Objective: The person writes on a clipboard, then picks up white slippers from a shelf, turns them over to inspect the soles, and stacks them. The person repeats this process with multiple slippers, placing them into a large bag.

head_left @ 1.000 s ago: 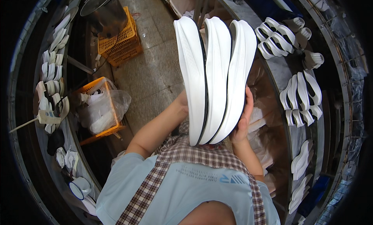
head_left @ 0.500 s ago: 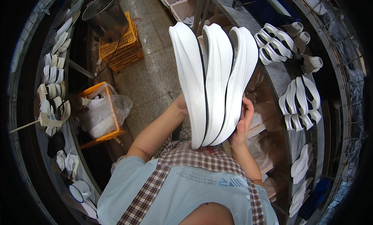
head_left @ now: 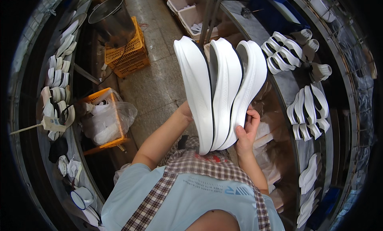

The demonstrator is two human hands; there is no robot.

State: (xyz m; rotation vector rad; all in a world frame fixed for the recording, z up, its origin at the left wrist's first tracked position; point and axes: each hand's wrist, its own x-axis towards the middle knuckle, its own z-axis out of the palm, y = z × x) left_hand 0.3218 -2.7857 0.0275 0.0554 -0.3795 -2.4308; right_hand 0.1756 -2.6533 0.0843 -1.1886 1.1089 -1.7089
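Note:
Three white shoe soles, each edged with a dark line, stand side by side on end in front of my chest. My left hand grips the stack from the left; its fingers are mostly hidden behind the leftmost sole. At the lower right, my right hand holds the stack, thumb on the side of the rightmost sole and fingers curled at its back edge. The soles touch at their lower ends and fan slightly apart at the top.
On the right bench lie several groups of white soles and a blue bin. To the left are an orange crate with plastic bags, stacked yellow crates under a metal bucket, and a shelf holding soles and an enamel mug.
The soles' upper ends have tipped down slightly and fanned a little wider. My right thumb has shifted onto the side of the rightmost sole.

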